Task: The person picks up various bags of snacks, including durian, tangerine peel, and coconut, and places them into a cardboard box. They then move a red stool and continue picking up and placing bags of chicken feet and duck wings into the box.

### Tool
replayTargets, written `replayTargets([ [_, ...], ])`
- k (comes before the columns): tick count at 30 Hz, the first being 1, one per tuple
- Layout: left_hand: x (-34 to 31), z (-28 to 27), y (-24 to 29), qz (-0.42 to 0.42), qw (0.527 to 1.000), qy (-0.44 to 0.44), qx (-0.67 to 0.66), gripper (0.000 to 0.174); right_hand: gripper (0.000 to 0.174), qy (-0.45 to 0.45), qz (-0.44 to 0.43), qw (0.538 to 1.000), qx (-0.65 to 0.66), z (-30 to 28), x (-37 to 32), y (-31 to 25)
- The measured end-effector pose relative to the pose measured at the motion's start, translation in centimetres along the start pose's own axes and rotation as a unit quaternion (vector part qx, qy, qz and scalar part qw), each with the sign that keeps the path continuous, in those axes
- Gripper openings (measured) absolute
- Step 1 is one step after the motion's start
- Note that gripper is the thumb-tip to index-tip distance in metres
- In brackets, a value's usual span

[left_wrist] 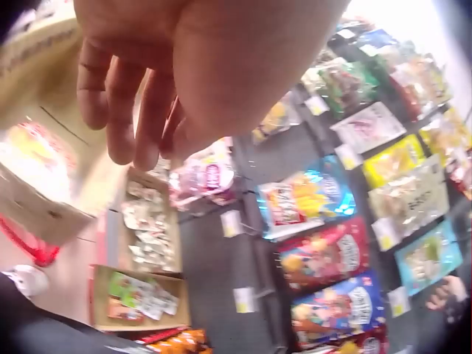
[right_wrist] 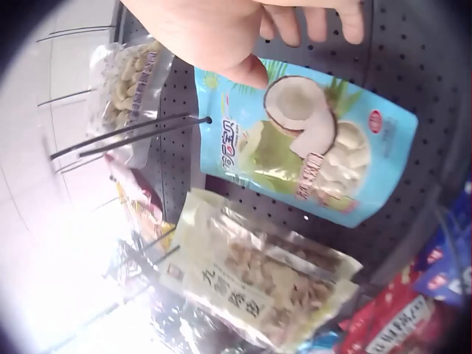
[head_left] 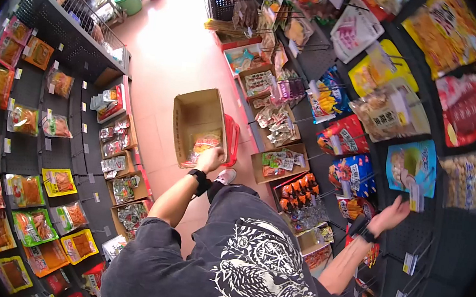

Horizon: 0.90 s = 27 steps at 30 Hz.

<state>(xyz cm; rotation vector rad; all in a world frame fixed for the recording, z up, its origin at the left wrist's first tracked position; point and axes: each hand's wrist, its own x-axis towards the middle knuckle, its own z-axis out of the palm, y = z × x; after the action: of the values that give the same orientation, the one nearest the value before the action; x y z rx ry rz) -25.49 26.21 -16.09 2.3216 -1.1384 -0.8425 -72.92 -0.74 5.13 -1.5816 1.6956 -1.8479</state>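
**Presently: Right Grip at the Hanging Pouch**

The flat, light-blue pouch printed with a coconut (right_wrist: 310,144) hung at a black double-wire hook (right_wrist: 133,136), close to the dark perforated backboard (right_wrist: 428,74). The person's right grip (right_wrist: 236,33) stood relaxed and part-spread, with nothing held; its thumb overlapped the pouch's edge, though contact could not be confirmed. The left grip (head_left: 212,159) hung loosely curled at the near side of the tan, rectangular cardboard box (head_left: 195,109), with nothing seen in its fingers. A yellow-and-red plastic packet (head_left: 209,139) lay inside the box.

The step in hand, judged as a reach to the pouch, favoured the following:

1. Thumb and fingers were best set on opposite faces, near the hung end.
2. Any pull was best kept along the wires; a sideways tug risked tearing the pouch.
3. Clearance was advisable from the cream-coloured, part-clear packet (right_wrist: 258,280) alongside and the white price tag (head_left: 416,198) in front.
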Motion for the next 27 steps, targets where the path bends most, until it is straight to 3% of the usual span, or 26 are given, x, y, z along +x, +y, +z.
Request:
replayTargets([
  [1, 0.7, 0.4, -3.0, -0.03, 0.999, 0.015, 0.039, 0.026, 0.021, 0.041, 0.017, 0.999, 0.001, 0.0, -3.5, -0.4],
  [3, 1.7, 0.9, -6.8, -0.114, 0.99, -0.024, 0.084, 0.025, 0.018, -0.18, 0.089, 0.98, -0.009, -1.5, -9.8, -1.1],
  [5, 2.3, 2.0, -9.9, -0.14, 0.973, -0.136, 0.121, 0.032, 0.016, -0.3, 0.246, 0.921, 0.004, -2.2, -14.8, 0.0],
  [7, 2.7, 3.0, -11.1, -0.159, 0.954, -0.204, 0.151, 0.041, 0.016, -0.285, 0.393, 0.874, 0.038, -2.1, -17.9, -0.2],
  [8, 3.1, 3.4, -11.8, -0.16, 0.952, -0.217, 0.146, 0.045, 0.016, -0.295, 0.417, 0.859, 0.031, -2.0, -18.9, -0.5],
  [11, 3.9, 2.8, -11.8, -0.149, 0.943, -0.249, 0.162, 0.049, 0.016, -0.321, 0.434, 0.841, 0.044, -0.2, -22.0, -4.3],
  [13, 4.8, 2.8, -12.4, -0.084, 0.952, -0.237, 0.176, 0.043, 0.016, -0.357, 0.407, 0.841, 0.014, 0.7, -24.1, -6.1],
  [15, 5.3, 2.5, -12.2, -0.048, 0.948, -0.242, 0.202, 0.036, 0.017, -0.356, 0.45, 0.818, 0.048, 1.0, -25.7, -7.0],
  [17, 6.0, 1.6, -11.3, 0.088, 0.917, -0.289, 0.262, 0.033, 0.017, -0.326, 0.472, 0.817, 0.056, 1.7, -27.1, -9.0],
  [18, 6.1, 3.3, -13.3, 0.179, 0.903, -0.271, 0.281, 0.034, 0.017, -0.332, 0.483, 0.808, 0.062, 1.8, -27.6, -9.5],
  [19, 6.0, 3.9, -14.0, 0.183, 0.902, -0.272, 0.28, 0.034, 0.017, -0.337, 0.492, 0.799, 0.069, 2.1, -28.0, -9.9],
  [21, 6.0, 4.3, -14.5, 0.317, 0.885, -0.167, 0.298, 0.033, 0.017, -0.343, 0.484, 0.803, 0.056, 3.0, -28.6, -10.7],
  [22, 6.0, 4.4, -14.4, 0.262, 0.91, -0.151, 0.284, 0.029, 0.016, -0.36, 0.475, 0.801, 0.051, 3.3, -28.9, -10.8],
  [23, 6.4, 4.2, -14.5, 0.268, 0.908, -0.152, 0.284, 0.029, 0.015, -0.376, 0.467, 0.799, 0.045, 3.5, -29.2, -11.0],
  [25, 7.2, 1.2, -12.8, 0.184, 0.914, -0.155, 0.327, 0.025, 0.016, -0.379, 0.452, 0.806, 0.045, 4.4, -29.3, -11.6],
  [26, 6.8, -0.7, -11.5, 0.136, 0.951, -0.039, 0.276, 0.021, 0.017, -0.399, 0.434, 0.807, 0.043, 4.9, -29.3, -12.1],
  [27, 7.3, -2.3, -11.1, 0.104, 0.966, -0.031, 0.235, 0.019, 0.017, -0.42, 0.415, 0.806, 0.042, 5.5, -29.2, -12.4],
])
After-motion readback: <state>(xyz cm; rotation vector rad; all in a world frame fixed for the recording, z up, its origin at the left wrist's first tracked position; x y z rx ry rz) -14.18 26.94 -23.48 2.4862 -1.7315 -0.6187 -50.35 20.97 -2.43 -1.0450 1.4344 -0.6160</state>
